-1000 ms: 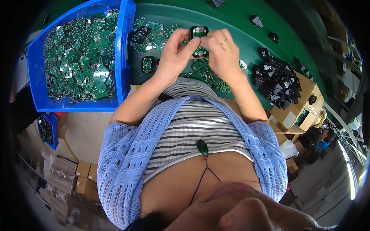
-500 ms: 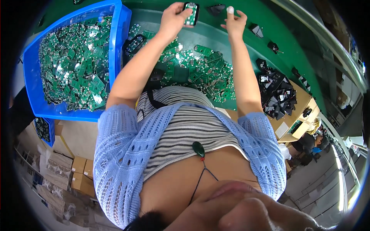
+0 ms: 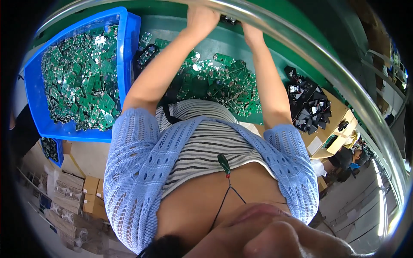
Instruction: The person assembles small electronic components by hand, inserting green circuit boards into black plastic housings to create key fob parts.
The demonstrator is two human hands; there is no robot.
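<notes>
My left hand (image 3: 202, 20) reaches to the far side of the green work surface (image 3: 163, 26), its fingers hidden behind a shiny metal bar. My right hand (image 3: 252, 33) is close by on the right, and the same bar covers its fingers too. Between the two hands a small black part (image 3: 229, 19) shows just under the bar; I cannot tell which hand touches it. Nearer my body, a loose heap of green circuit boards (image 3: 234, 84) lies between my forearms.
A blue bin (image 3: 124, 56) full of circuit boards stands at the left. On the right, black plastic parts (image 3: 312, 105) are piled on a cardboard box (image 3: 337, 122). The curved metal bar (image 3: 301, 41) crosses above the far edge. Another person (image 3: 346, 159) is beyond the box.
The metal bar has come down across the view and covers my fingers. The cased circuit board seen in my left hand is out of sight. My right hand is nearer the left one.
</notes>
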